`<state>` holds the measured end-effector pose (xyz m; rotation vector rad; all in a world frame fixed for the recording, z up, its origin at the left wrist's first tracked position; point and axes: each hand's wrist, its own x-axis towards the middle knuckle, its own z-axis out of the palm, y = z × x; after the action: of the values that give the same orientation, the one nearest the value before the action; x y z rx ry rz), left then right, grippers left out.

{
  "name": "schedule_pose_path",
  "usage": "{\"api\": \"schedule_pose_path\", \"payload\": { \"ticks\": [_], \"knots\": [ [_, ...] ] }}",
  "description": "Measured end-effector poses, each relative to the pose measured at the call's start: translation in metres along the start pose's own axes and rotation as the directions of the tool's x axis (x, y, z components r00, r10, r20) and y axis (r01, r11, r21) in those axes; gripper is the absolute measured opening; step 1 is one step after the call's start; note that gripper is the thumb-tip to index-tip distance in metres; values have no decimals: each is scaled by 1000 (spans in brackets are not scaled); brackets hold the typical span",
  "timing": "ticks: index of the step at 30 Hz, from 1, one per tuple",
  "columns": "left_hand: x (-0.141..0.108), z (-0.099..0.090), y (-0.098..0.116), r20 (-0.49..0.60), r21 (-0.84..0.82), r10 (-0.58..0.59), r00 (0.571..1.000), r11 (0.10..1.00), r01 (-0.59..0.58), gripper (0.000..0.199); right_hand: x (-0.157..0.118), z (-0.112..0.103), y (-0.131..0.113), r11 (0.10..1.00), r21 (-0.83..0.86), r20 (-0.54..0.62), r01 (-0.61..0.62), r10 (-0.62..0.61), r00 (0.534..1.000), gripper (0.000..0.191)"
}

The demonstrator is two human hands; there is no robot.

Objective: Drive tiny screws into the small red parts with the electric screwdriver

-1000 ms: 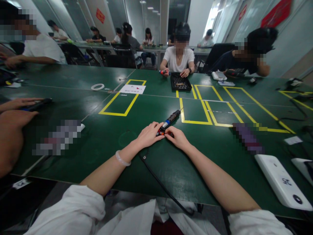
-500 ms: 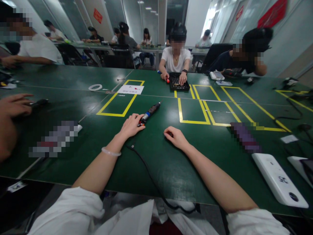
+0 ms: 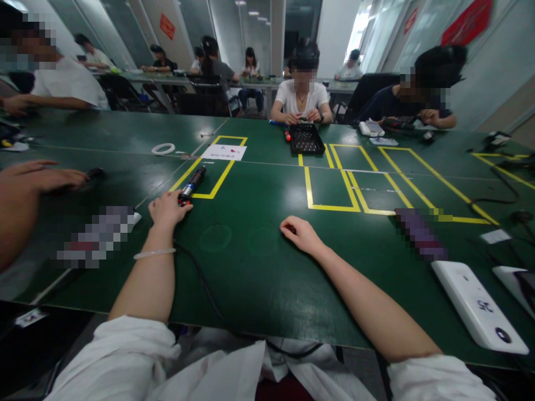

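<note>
At the far left, a co-worker's hand (image 3: 58,179) rests over a dark object (image 3: 97,172). Nearer the wearer lies a pixelated slab (image 3: 100,234) with a white edge. A white ring (image 3: 163,148) lies flat on the green table (image 3: 251,278).

The left hand (image 3: 166,209) grips the rear end of the black tool (image 3: 194,182) (blue and silver bands are visible on its body), with the fingers closed around it. The tool points away from the wearer, over the lower-left part of a yellow tape outline (image 3: 203,196). A black cable (image 3: 203,278) runs from near the left wrist to the near table edge. A printed sheet (image 3: 225,152) lies beyond the tool.

The right hand (image 3: 301,233) rests on the table, well apart from the tool, fingers curled closed; whether they enclose anything cannot be determined. Beyond it sits a black tray (image 3: 307,149). At the right are a purple pixelated item (image 3: 420,234) and a white device (image 3: 478,306) marked "25".
</note>
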<state>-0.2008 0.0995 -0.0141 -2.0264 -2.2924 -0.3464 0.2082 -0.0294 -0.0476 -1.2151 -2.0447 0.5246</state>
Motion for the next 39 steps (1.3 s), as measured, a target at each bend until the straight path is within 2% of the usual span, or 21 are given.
{"api": "schedule_pose_path", "payload": {
  "ticks": [6,12,17,20,22,24,25,27,29,31,34,39],
  "knots": [
    [-5,4,6,-167,6,-1,986,1000,2,51,0,2,4,1000,-13,6,4,-4,1000,9],
    [-8,-4,12,-144,-40,-59,988,998,54,28,1,3,4,1000,-18,9,11,-10,1000,10],
    [-11,-11,18,-173,-48,-70,982,997,63,26,1,2,3,1000,-29,12,7,-7,1000,10],
    [-15,-12,37,-176,-154,-4,984,988,-24,29,1,2,4,1000,-29,12,7,-7,1000,9],
    [-22,-11,60,-125,-338,134,983,926,-169,30,1,2,5,1000,-28,14,6,-6,1000,9],
    [-34,-9,88,-64,-535,334,940,784,-315,33,1,2,5,1000,-29,14,6,-5,1000,9],
    [-43,-7,102,-24,-613,435,900,705,-358,35,1,2,5,1000,-27,13,4,-4,1000,9],
    [-62,-4,130,51,-710,610,790,579,-401,38,0,3,4,1000,-13,11,-3,3,1000,7],
    [-80,0,151,106,-762,722,683,501,-411,38,-1,3,1,1000,17,20,-6,6,1000,12],
    [-93,4,164,150,-806,776,613,455,-378,41,-2,4,-3,999,53,41,8,-10,999,25],
    [-103,6,171,177,-858,809,560,406,-315,46,-3,6,-11,997,37,84,62,-65,994,32],
    [-107,1,171,196,-888,835,514,374,-268,53,-2,7,-17,989,-38,107,141,-136,985,13]
  ]
}}
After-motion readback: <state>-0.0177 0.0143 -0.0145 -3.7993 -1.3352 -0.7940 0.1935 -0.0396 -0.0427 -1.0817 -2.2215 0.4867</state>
